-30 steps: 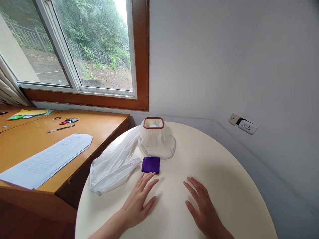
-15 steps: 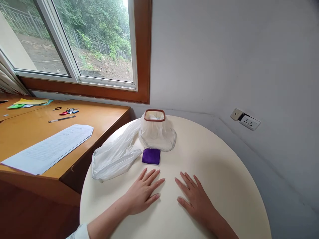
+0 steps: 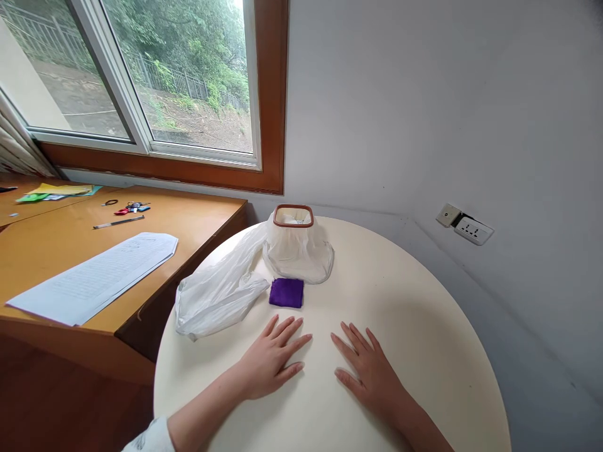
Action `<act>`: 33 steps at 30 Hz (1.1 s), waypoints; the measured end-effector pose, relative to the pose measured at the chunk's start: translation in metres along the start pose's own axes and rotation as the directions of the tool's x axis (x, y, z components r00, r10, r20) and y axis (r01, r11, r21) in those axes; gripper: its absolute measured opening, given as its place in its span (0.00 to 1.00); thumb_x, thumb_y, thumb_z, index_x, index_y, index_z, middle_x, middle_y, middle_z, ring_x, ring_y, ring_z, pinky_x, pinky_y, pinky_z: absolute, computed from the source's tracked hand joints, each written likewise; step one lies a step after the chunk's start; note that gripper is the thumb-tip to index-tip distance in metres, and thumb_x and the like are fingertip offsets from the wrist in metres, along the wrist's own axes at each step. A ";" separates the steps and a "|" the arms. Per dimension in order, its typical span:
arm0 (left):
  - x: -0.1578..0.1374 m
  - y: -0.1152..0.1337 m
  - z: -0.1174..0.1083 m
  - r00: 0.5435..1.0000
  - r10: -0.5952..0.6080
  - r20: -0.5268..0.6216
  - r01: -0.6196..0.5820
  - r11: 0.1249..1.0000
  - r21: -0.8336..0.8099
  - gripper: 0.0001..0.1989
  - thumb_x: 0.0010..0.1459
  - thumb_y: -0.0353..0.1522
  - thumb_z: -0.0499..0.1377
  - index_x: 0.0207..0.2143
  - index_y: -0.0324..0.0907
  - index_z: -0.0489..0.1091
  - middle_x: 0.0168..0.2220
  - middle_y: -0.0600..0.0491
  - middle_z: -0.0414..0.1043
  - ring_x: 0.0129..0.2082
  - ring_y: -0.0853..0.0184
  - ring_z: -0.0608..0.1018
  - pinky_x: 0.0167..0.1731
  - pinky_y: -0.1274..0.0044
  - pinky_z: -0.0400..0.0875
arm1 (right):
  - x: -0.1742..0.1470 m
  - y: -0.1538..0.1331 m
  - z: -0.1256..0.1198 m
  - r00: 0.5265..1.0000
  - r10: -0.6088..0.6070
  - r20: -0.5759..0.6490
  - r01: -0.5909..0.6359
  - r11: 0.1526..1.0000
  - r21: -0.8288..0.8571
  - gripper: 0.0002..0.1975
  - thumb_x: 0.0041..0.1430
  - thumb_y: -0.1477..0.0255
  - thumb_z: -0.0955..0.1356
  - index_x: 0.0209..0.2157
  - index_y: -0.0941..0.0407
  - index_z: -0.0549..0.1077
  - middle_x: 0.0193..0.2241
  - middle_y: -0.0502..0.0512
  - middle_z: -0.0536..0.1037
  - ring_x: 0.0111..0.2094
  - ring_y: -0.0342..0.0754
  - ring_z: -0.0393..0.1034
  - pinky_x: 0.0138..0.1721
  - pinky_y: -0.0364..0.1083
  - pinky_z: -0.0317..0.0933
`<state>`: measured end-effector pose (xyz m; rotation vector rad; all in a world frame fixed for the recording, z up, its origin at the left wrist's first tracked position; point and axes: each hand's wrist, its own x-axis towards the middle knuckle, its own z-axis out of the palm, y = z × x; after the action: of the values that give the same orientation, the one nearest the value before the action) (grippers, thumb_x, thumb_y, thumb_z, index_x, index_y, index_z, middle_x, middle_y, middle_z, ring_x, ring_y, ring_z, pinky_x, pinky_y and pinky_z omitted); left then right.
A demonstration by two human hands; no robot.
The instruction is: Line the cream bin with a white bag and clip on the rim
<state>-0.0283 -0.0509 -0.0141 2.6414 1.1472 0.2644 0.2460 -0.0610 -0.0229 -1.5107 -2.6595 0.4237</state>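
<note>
Palm down on the round cream table [image 3: 400, 301], my left hand [image 3: 271, 358] lies flat with its fingers spread and holds nothing. Just beyond its fingertips is a folded purple cloth [image 3: 286, 293], apart from the hand. My right hand [image 3: 370, 376] also rests flat on the table, fingers apart, with nothing in it. Behind the cloth stands a small bin [image 3: 293, 225] with a brown rim, lined with a white plastic bag that spreads around its base; something white shows inside. A crumpled white plastic bag [image 3: 217, 301] lies left of the cloth.
To the left, a wooden desk [image 3: 202, 220] carries papers [image 3: 103, 276], a pen [image 3: 119, 222], keys [image 3: 135, 207], a dark band [image 3: 110, 203] and coloured sheets [image 3: 61, 191]. A window [image 3: 179, 75] and a wall with a socket [image 3: 473, 230] stand behind.
The view has shifted very slightly. Both hands, the cloth, the bin and the bag stay where they were on the table.
</note>
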 end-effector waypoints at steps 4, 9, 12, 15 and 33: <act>0.000 0.000 0.000 1.000 -0.002 -0.010 0.002 1.000 -0.004 0.27 0.62 0.42 0.46 0.62 0.56 0.44 0.65 0.52 0.44 0.63 0.56 0.51 0.60 0.56 0.43 | 0.000 0.001 0.001 1.000 -0.004 -0.003 0.003 1.000 -0.008 0.28 0.62 0.55 0.53 0.62 0.43 0.44 0.64 0.49 0.43 0.64 0.52 0.37 0.62 0.59 0.34; 0.001 0.001 0.000 1.000 -0.004 -0.003 0.004 1.000 -0.002 0.26 0.62 0.43 0.46 0.62 0.55 0.45 0.64 0.51 0.45 0.63 0.55 0.52 0.59 0.55 0.44 | 0.000 0.002 0.002 1.000 0.001 -0.004 -0.002 1.000 -0.007 0.28 0.62 0.54 0.53 0.62 0.43 0.45 0.64 0.49 0.43 0.64 0.52 0.37 0.62 0.59 0.34; 0.001 0.002 -0.002 1.000 -0.014 0.025 0.014 1.000 -0.003 0.26 0.63 0.43 0.45 0.62 0.55 0.45 0.65 0.51 0.44 0.63 0.55 0.51 0.59 0.54 0.43 | 0.000 0.002 0.002 1.000 0.009 0.003 -0.009 1.000 -0.003 0.28 0.62 0.53 0.52 0.62 0.42 0.44 0.64 0.48 0.42 0.64 0.51 0.36 0.62 0.59 0.33; 0.002 0.002 -0.002 0.999 -0.022 0.036 0.022 1.000 0.001 0.26 0.63 0.44 0.44 0.62 0.55 0.45 0.65 0.50 0.44 0.63 0.55 0.51 0.59 0.54 0.43 | 0.000 0.002 0.002 1.000 0.009 0.003 -0.009 1.000 -0.001 0.28 0.62 0.53 0.52 0.62 0.42 0.44 0.64 0.48 0.42 0.64 0.51 0.36 0.62 0.59 0.34; 0.003 0.006 -0.007 0.994 -0.049 0.097 0.048 0.999 0.018 0.26 0.63 0.45 0.41 0.62 0.54 0.45 0.65 0.50 0.43 0.64 0.55 0.49 0.59 0.54 0.43 | 0.000 0.000 0.000 1.000 0.022 0.016 -0.022 1.000 0.008 0.28 0.62 0.52 0.52 0.62 0.42 0.45 0.64 0.47 0.42 0.64 0.50 0.35 0.62 0.58 0.33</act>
<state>-0.0247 -0.0514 -0.0054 2.6046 1.1847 0.1160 0.2458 -0.0607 -0.0234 -1.5426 -2.6518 0.4491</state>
